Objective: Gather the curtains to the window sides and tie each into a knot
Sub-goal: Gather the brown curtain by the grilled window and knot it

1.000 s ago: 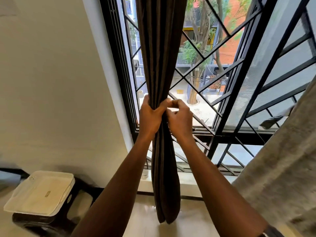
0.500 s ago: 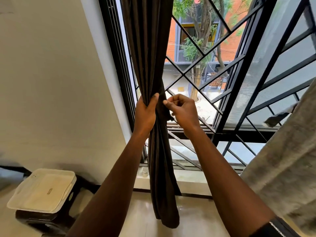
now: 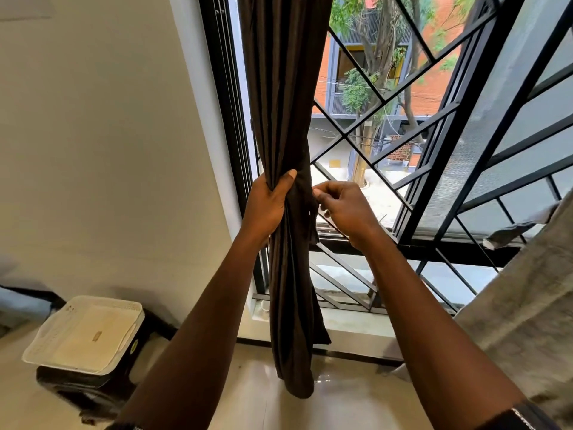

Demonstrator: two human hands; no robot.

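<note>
A dark brown curtain (image 3: 283, 97) hangs bunched into a narrow column at the left side of the window, its lower end reaching the floor. My left hand (image 3: 268, 204) is wrapped around the bunch at mid-height, thumb across the front. My right hand (image 3: 344, 206) is just to the right of the bunch, fingers curled and pinching the curtain's right edge fold. A grey curtain (image 3: 524, 318) hangs at the far right of the view, untouched.
The window has a black frame with diagonal metal bars (image 3: 412, 141). A white-lidded box on a black stand (image 3: 86, 333) sits on the floor at the lower left by the cream wall (image 3: 102, 144). A low sill (image 3: 350, 321) runs beneath the window.
My right hand has come off the bunch and shifted right, now pinching only the edge fold. My left hand keeps its grip and has moved slightly left.
</note>
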